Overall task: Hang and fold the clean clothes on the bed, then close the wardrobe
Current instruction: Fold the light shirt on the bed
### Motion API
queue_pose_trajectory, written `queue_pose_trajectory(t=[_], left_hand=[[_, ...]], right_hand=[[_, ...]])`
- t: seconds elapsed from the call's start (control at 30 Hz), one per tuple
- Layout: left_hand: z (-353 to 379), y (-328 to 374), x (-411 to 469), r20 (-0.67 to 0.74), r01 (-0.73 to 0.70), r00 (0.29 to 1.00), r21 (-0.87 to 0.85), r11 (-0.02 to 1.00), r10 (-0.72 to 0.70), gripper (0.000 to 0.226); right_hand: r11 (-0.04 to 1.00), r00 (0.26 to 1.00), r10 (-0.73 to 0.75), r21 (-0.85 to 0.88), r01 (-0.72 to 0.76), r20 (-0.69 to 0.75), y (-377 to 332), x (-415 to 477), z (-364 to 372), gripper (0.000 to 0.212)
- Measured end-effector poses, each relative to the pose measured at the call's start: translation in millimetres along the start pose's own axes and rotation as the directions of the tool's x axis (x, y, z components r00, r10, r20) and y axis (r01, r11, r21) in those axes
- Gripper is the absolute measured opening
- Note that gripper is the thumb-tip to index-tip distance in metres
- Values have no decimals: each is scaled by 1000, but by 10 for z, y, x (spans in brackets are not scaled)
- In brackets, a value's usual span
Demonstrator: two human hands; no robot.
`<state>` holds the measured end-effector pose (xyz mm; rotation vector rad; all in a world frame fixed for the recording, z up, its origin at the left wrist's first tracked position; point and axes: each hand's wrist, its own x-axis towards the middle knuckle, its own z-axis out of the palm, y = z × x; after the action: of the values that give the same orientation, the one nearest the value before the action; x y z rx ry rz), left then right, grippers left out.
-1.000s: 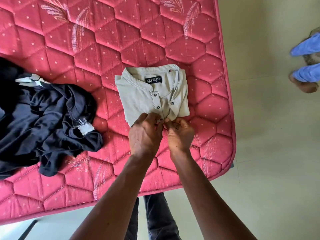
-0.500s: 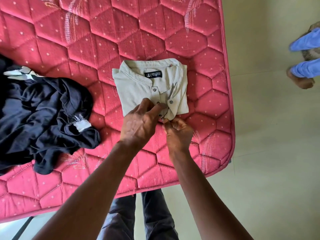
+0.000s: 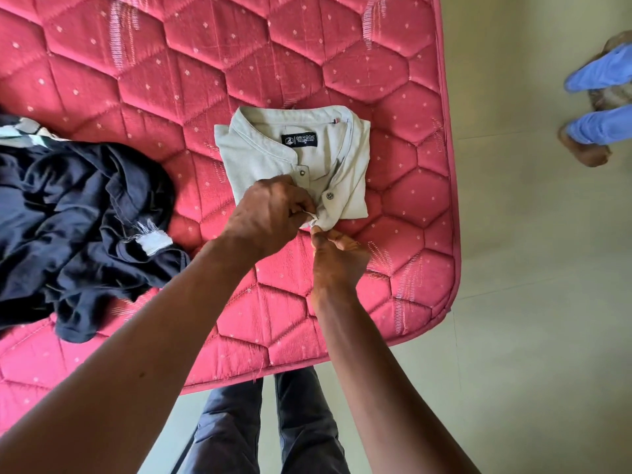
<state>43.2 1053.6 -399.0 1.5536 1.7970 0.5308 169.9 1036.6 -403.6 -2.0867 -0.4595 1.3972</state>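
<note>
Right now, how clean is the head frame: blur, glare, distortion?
Head view: the label on the shirt is sharp enough to read. The right hand pinching the shirt looks soft. The mattress pattern smears into streaks near the top, and its right edge bows from the wide-angle lens. The light is soft, with a mild sheen on the mattress and no hard shadows or glare.

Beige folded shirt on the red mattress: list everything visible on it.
The pale beige folded shirt lies flat on the red quilted mattress, collar away from the person. Woven cotton by its look; band collar, black neck label reading GREY GOAT, two small round buttons on the placket. Its near edge is bunched where the left hand and the right hand pinch it.
</note>
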Motion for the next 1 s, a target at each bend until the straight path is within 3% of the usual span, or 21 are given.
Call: queue_pose_trajectory(t=[0.1, 0.23, 0.33, 0.6, 1.0], left_hand=[[-31, -24, 51, 43, -41, 998, 0, 999, 41, 14], [-43, -48, 65, 58, -86, 995, -15, 996, 87, 11], [-39, -50, 50, 43, -106, 993, -19, 994, 107, 8], [-174, -124, 99, 172, -128, 977, -23, 992, 130, 22], [-194, -159, 233, 316, -186, 938, 117, 976, 141, 17]], right_hand=[[993, 994, 95, 70, -91, -47, -32, -31, 86, 27], [941, 961, 269, 230, -248, -62, -23, -86, 190, 13], [919, 948, 303, 293, -263, -101, 5, -100, 257, 12], [919, 973, 215, 354, -172, -84, 35, -213, 357, 26], [935, 988, 99, 329, -133, 120, -30, -270, 433, 39]])
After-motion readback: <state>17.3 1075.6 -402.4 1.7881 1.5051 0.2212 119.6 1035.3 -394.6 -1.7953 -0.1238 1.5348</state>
